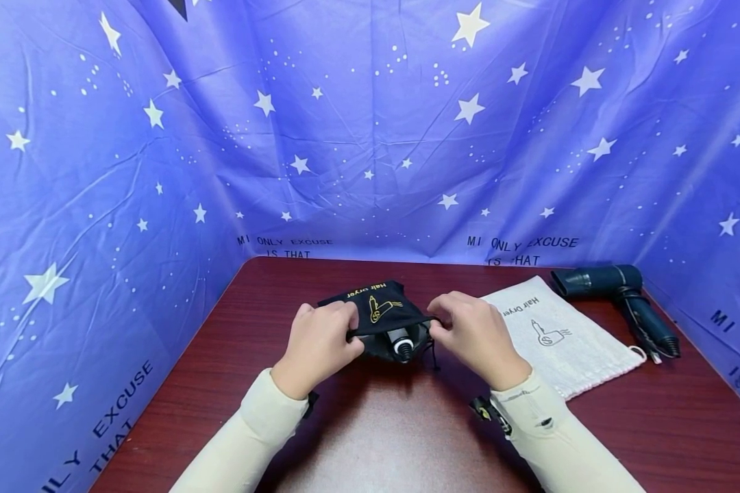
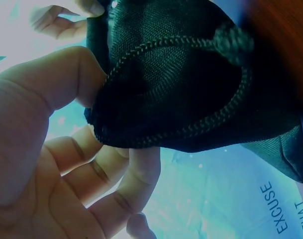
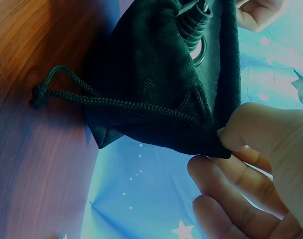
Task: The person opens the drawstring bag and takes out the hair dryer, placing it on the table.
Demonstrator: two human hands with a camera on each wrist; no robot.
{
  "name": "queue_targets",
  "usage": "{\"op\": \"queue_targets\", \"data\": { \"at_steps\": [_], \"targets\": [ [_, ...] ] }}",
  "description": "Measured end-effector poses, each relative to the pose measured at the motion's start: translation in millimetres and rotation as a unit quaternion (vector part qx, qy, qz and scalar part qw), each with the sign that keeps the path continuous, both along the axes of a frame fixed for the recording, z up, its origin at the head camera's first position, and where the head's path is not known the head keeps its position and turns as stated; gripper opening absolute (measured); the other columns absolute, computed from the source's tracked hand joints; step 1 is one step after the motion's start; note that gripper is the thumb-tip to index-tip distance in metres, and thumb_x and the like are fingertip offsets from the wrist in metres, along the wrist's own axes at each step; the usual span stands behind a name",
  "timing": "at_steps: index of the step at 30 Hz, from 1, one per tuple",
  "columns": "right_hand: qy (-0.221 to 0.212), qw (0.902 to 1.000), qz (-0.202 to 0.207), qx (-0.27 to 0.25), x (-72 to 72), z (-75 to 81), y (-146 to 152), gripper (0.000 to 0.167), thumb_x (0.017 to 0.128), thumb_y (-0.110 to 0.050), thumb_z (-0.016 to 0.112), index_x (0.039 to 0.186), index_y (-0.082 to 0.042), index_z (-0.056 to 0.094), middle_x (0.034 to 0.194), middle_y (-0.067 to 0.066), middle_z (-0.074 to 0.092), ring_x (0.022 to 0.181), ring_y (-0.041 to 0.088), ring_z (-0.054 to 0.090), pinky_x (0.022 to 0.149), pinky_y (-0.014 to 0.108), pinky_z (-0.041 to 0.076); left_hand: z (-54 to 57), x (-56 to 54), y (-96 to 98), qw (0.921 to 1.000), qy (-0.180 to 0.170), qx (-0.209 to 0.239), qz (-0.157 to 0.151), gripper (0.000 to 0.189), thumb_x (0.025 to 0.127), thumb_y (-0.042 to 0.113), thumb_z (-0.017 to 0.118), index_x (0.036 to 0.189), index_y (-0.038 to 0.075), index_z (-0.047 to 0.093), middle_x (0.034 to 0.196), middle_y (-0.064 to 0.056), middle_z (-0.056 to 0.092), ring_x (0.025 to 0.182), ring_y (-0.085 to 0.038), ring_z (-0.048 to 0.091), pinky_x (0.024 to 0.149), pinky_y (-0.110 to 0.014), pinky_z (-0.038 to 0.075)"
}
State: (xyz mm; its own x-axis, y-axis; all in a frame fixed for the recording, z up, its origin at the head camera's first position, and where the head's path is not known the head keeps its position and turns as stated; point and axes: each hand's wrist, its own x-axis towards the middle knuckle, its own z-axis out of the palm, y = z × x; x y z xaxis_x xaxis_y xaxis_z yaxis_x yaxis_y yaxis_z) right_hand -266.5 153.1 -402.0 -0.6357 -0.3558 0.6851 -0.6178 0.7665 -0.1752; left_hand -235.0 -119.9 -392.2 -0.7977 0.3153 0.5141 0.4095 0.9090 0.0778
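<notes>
A black drawstring bag (image 1: 385, 305) with a gold "Hair Dryer" print is held at the middle of the table, its mouth facing me. My left hand (image 1: 321, 342) pinches the left corner of the mouth; my right hand (image 1: 477, 335) pinches the right corner. Inside the opening shows the end of a handle (image 1: 401, 342) with a pale ring and a ribbed black cord sleeve (image 3: 193, 27); the rest is hidden in the cloth. A knotted drawstring loop (image 2: 176, 42) hangs at the left side, and another knotted cord (image 3: 116, 103) hangs at the right.
To the right lies a white drawstring bag (image 1: 561, 349) with a "Hair Dryer" print, flat on the dark red table (image 1: 382, 431). Past it, at the far right, rests a dark hair dryer (image 1: 598, 279) with its handle towards me. Blue star-printed cloth (image 1: 370, 137) walls the back and sides.
</notes>
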Motion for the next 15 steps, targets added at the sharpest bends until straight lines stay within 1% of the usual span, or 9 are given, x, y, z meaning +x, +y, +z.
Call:
{"op": "queue_targets", "data": {
  "at_steps": [8,15],
  "targets": [
    [-0.003,1.0000,-0.008,0.004,-1.7,-1.9,1.0,0.015,0.075,-0.011,0.078,0.086,-0.020,0.075,0.073,-0.009,0.061,0.062,0.007,0.052,0.055,0.032,0.043,2.0,0.8,-1.1,1.0000,-0.005,0.001,0.000,0.021,0.071,0.019,0.077,0.077,0.022,0.058,0.069,0.010,0.056,0.061,-0.009,0.055,0.061,-0.034,0.030],
    [-0.010,0.9999,-0.012,0.007,-2.2,-2.8,1.9,0.015,0.075,-0.010,0.077,0.086,-0.021,0.075,0.072,-0.010,0.059,0.062,0.006,0.051,0.055,0.031,0.042,3.9,1.0,-1.3,0.9999,-0.016,-0.001,-0.001,0.022,0.070,0.018,0.079,0.077,0.022,0.058,0.071,0.010,0.058,0.062,-0.009,0.056,0.061,-0.033,0.031]
  ]
}}
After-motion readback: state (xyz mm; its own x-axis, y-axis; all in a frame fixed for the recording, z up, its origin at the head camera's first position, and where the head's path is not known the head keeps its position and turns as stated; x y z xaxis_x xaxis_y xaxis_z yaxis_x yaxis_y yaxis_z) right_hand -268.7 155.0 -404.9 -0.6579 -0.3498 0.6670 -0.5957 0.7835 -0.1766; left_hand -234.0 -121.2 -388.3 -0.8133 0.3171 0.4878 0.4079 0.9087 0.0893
